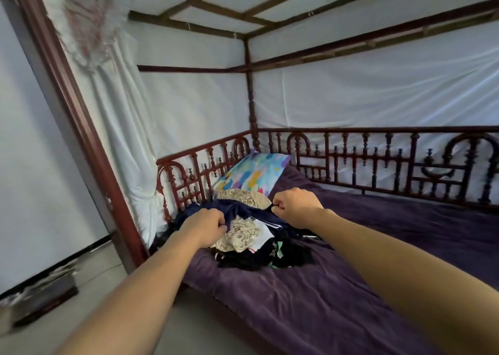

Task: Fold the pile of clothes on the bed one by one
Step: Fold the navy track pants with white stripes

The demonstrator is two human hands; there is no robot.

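A pile of clothes (251, 249) lies at the left end of a bed with a purple cover (351, 287). On top of the pile is a navy garment with white stripes (243, 209); beige patterned pieces (240, 236) and black items show under it. My left hand (204, 226) grips the navy garment at its near left edge. My right hand (294, 206) has its fingers curled and pinches the same dark fabric at the right side of the pile.
A colourful pillow (251, 173) leans against the carved red wooden railing (378, 163) behind the pile. White netting covers the bed frame. A thick wooden post (89, 149) stands at the left. A low dark box (46, 298) sits on the floor.
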